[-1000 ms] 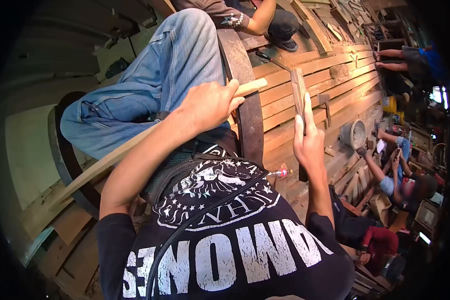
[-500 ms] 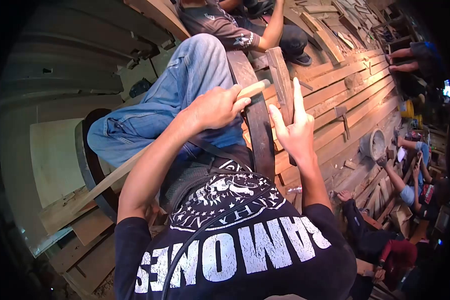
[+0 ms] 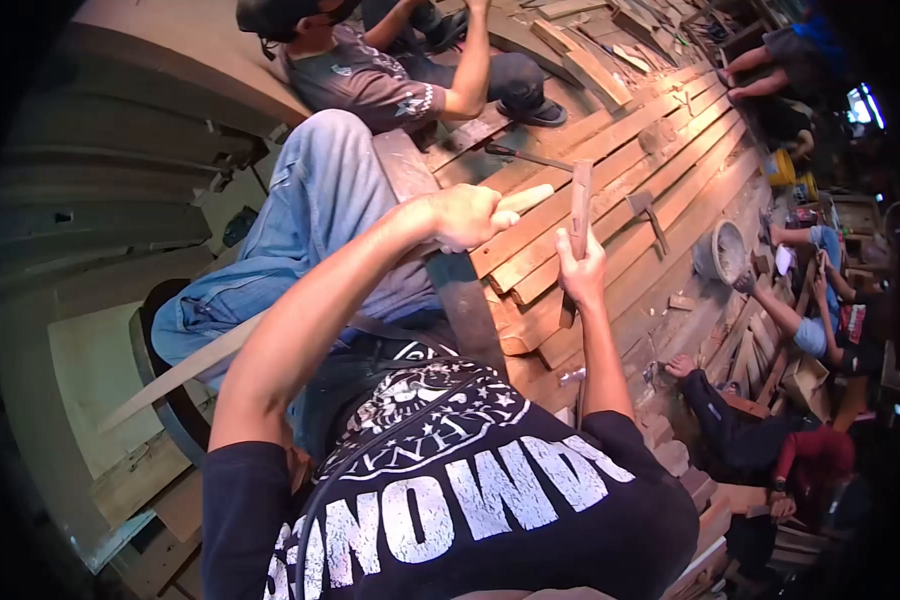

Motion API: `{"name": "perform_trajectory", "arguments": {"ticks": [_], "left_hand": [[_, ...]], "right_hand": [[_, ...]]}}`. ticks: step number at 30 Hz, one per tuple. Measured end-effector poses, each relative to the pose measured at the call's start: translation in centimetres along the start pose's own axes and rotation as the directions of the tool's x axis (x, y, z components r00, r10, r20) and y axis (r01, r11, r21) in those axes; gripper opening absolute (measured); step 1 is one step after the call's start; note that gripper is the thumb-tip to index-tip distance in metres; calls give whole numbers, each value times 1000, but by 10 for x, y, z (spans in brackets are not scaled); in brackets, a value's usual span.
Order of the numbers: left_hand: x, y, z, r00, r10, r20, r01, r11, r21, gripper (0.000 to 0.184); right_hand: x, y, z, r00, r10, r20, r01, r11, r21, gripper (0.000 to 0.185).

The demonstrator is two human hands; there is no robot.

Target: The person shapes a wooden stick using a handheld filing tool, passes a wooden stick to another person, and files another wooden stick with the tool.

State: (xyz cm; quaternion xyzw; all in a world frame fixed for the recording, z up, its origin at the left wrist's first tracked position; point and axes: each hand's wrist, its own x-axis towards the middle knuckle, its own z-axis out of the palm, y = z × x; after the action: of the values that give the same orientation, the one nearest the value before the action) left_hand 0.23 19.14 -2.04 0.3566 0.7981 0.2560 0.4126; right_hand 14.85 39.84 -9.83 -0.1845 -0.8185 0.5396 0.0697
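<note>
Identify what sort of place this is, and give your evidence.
Probably a woodworking workshop: long boards lie side by side, a hammer-like tool rests on them, and loose pieces of wood lie beyond.

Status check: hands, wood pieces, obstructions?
Left hand closed on pale wood strip. Right hand gripping wooden bar. Visible gap between the two pieces. Hammer-like tool on boards, clear of both hands.

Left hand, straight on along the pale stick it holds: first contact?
Probably the brown wooden bar in the right hand; the left hand's pale stick would get there tip first. Depth is unclear from this one view, so it might pass over or under.
</note>
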Motion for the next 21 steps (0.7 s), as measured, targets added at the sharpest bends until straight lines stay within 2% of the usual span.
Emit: {"name": "perform_trajectory", "arguments": {"ticks": [1, 2, 4, 5, 7, 8, 9, 11, 12, 13, 14, 15, 16, 18, 21], "left_hand": [[-2, 6, -8, 998, 34, -55, -33, 999, 21, 47], [0, 11, -13, 997, 40, -61, -38, 999, 29, 47], [-3, 16, -7, 1000, 24, -19, -23, 997, 69, 50], [-4, 19, -9, 1000, 22, -21, -21, 997, 75, 50], [-9, 24, -8, 999, 42, 19, -44, 995, 91, 50], [-12, 24, -6, 999, 45, 10, -46, 995, 89, 49], [-10, 17, -2, 999, 41, 11, -42, 995, 91, 49], [-9, -3, 10, 964, 233, -130, -225, 972, 74, 49], [-19, 7, -3, 987, 140, -79, -135, 989, 61, 48], [-22, 8, -4, 987, 139, -84, -135, 989, 59, 48], [-25, 6, -7, 980, 126, -153, -109, 988, 113, 46], [-29, 6, -8, 969, 110, -221, -75, 984, 161, 45], [-41, 12, -10, 930, 210, -302, -175, 975, 137, 39], [-53, 15, -12, 928, 172, -332, -126, 980, 154, 37], [-70, 16, -6, 906, 129, -404, -69, 985, 160, 32]], "right_hand": [[6, 4, -7, 998, -29, -61, 24, 996, -81, 64], [10, 8, -10, 997, -39, -68, 33, 996, -81, 64], [-3, -22, -10, 953, -279, -116, 274, 960, -57, 67], [-6, -35, -7, 952, -282, -119, 278, 959, -52, 67], [-18, -53, 3, 940, -341, -7, 341, 940, -5, 73], [-18, -55, 15, 886, -464, 14, 463, 885, 51, 79], [-24, -59, 16, 911, -385, 146, 391, 920, -13, 82], [-19, -35, 26, 951, -309, 16, 309, 951, -6, 70], [-16, -6, 19, 993, -119, -6, 119, 993, 12, 63], [-11, 19, 7, 997, 71, -18, -70, 997, 32, 56], [-11, 26, 0, 990, -48, -132, 44, 999, -32, 46], [-11, 26, -10, 990, -40, -134, 32, 998, -62, 47], [-12, 21, -15, 989, -57, -136, 53, 998, -33, 48], [-7, 10, -16, 985, -76, -156, 77, 997, 3, 48], [-8, -7, -9, 985, -128, -117, 123, 991, -52, 50]]}}
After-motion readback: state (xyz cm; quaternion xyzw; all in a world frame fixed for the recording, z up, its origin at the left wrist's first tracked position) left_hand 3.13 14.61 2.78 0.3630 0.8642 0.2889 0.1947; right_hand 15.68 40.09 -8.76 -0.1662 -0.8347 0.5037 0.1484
